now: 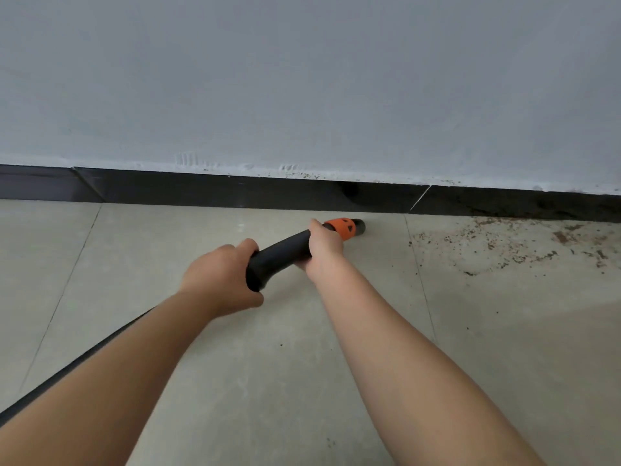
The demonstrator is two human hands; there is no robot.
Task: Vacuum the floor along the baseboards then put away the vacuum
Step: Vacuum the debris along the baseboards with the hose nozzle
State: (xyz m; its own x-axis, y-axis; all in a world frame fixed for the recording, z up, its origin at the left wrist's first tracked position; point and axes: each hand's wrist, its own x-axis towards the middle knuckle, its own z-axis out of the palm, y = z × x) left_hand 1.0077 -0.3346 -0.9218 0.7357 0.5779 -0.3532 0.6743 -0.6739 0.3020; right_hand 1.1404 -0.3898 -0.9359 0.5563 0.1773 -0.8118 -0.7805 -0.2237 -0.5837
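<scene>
Vacuum nozzle (349, 228) sits mid-frame, both hands curled round its black tube: right hand (325, 245) near the orange collar, left hand (221, 280) further back. Its tip rests just beside the baseboard (235, 191). Best slide it slowly toward the dirt (504, 243) at right, keeping the tip low against the floor (100, 264).

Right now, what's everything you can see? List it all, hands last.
wall: one, grey, upper half
baseboard: one strip, black, foot of wall
floor: beige tiles, lower half
dirt: brown patch, floor at right by baseboard
wand: one, black, slanting toward baseboard
collar: one, orange, near wand tip
hose: one, black, trailing lower left
left hand: grips wand's rear end
right hand: grips wand behind collar
</scene>
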